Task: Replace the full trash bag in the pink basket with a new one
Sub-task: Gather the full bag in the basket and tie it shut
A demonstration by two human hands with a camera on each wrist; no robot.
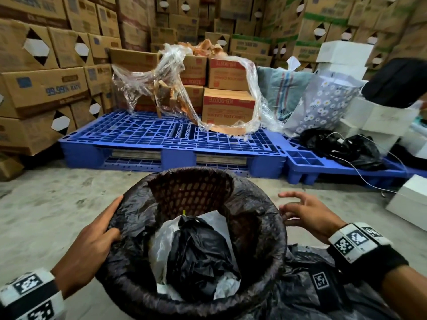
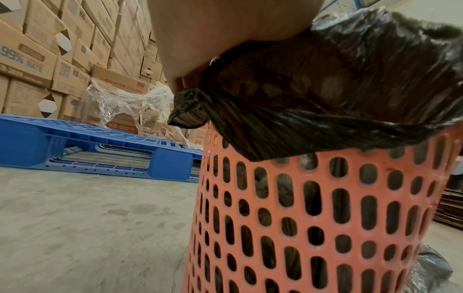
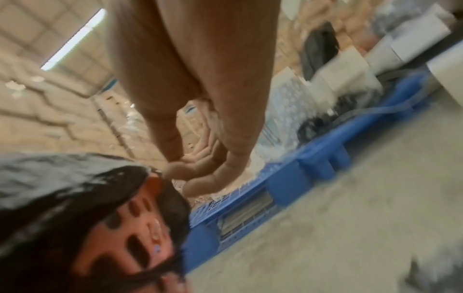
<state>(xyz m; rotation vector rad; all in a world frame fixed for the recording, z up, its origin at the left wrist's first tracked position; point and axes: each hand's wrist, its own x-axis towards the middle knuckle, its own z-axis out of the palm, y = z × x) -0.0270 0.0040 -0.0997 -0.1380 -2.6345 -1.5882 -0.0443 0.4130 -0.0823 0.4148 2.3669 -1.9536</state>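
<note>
The pink perforated basket (image 2: pixel 313 218) stands on the concrete floor in front of me. A black trash bag (image 1: pixel 254 204) lines it, with its edge folded over the rim. Inside lie a knotted black bundle (image 1: pixel 198 250) and crumpled white plastic (image 1: pixel 161 239). My left hand (image 1: pixel 108 218) grips the bag-covered rim on the left, thumb on top; in the left wrist view its palm (image 2: pixel 213 29) sits on the rim. My right hand (image 1: pixel 293 209) hovers at the right rim with spread, loosely bent fingers and holds nothing. Another black bag (image 1: pixel 307 285) lies on the floor under my right forearm.
A blue pallet (image 1: pixel 161 135) with shrink-wrapped cartons (image 1: pixel 228 105) lies just beyond the basket. Stacked cardboard boxes wall in the left and back. A floral bag (image 1: pixel 323 105), black bags with a cable (image 1: pixel 346 146) and white boxes (image 1: pixel 411 199) crowd the right.
</note>
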